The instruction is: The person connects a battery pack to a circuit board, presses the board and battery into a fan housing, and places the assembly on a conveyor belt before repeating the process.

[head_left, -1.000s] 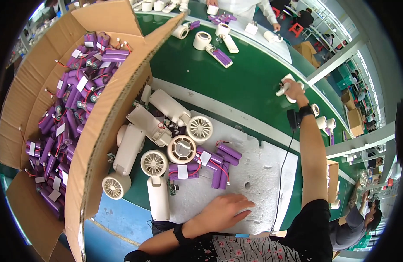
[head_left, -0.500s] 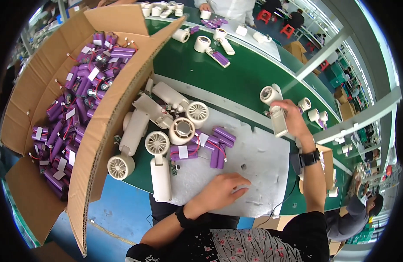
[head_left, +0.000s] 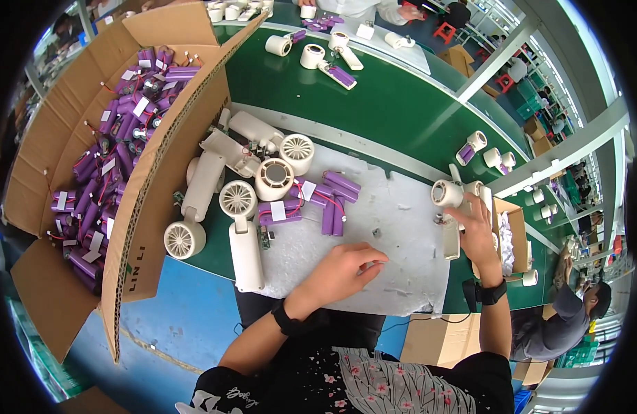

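Observation:
My right hand (head_left: 477, 234) is at the right edge of the foam mat, its fingers curled round a white handheld fan (head_left: 451, 241) with an opened handle. Part of that fan is hidden by the fingers, and another white fan part (head_left: 473, 188) is close behind them. My left hand (head_left: 349, 270) hovers over the front of the mat (head_left: 401, 276), holding nothing, thumb and forefinger apart. Beyond it lie several purple battery packs (head_left: 334, 215) with red wires. White fans with round grilles (head_left: 237, 199) and handles are heaped to their left.
A large cardboard box (head_left: 163, 165) full of purple battery packs stands at the left. More fans (head_left: 313, 56) lie on the green table (head_left: 277, 90) at the back. A small box (head_left: 515, 238) with white pieces and a metal post (head_left: 560, 165) are at the right. A co-worker's hand (head_left: 409, 13) shows at the far side.
My right hand has come down and nearer with the white fan, to the mat's right edge. My left hand has barely moved. The whole view has shifted a little.

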`<state>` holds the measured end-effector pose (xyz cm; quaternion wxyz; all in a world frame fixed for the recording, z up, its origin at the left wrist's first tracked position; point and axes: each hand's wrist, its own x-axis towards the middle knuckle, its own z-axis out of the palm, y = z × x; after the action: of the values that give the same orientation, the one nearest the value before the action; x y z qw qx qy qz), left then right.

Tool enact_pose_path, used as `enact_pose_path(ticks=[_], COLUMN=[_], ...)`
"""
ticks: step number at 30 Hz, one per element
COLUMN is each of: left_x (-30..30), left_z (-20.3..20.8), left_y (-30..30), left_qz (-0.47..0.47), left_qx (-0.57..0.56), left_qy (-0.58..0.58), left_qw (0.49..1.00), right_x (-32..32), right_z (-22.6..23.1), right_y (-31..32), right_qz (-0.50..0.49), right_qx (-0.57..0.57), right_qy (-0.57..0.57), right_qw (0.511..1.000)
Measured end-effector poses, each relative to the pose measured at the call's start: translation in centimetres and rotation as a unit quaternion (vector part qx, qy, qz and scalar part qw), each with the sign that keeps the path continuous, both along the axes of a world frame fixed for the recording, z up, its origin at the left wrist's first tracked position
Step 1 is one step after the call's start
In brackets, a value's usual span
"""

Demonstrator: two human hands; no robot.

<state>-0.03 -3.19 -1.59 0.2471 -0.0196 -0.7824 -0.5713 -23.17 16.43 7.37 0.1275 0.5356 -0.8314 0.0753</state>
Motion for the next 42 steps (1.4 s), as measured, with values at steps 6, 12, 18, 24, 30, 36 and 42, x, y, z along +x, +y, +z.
enact_pose_path(ticks=[6, 12, 18, 24, 30, 36, 42], left_x=[0.6, 0.1, 0.1, 1.7, 2.5, 0.3, -1.3], left_z=[1.7, 3.7, 2.0, 5.2, 9.9, 7.4, 2.6], left_y=[0.8, -1.1, -2.5, -0.9, 3.3, 4.4, 2.1], left_qz=[0.183, 0.366, 0.349, 0.323, 0.083, -0.069, 0.062], left_qx=[0.006, -0.091, -0.158, 0.004, -0.015, 0.045, -0.165], left_qy=[0.046, -0.064, -0.042, -0.012, 0.029, -0.009, -0.043], left_qw=[0.982, 0.924, 0.923, 0.946, 0.996, 0.997, 0.983], right_x=[-0.3, 6.3, 10.2, 11.0, 14.4, 12.5, 11.5], right_z=[-1.0, -2.3, -4.2, -4.0, -1.0, -3.3, -2.7], right_y=[0.3, -1.0, -0.4, 2.4, -0.7, 1.3, 1.2], right_qz=[0.102, 0.218, 0.169, 0.085, 0.050, 0.073, -0.082], right_qx=[-0.047, -0.138, -0.131, -0.093, -0.330, -0.276, -0.247], right_qy=[0.036, -0.002, -0.165, -0.180, -0.276, -0.398, -0.515], right_qw=[0.993, 0.966, 0.963, 0.976, 0.901, 0.872, 0.817])
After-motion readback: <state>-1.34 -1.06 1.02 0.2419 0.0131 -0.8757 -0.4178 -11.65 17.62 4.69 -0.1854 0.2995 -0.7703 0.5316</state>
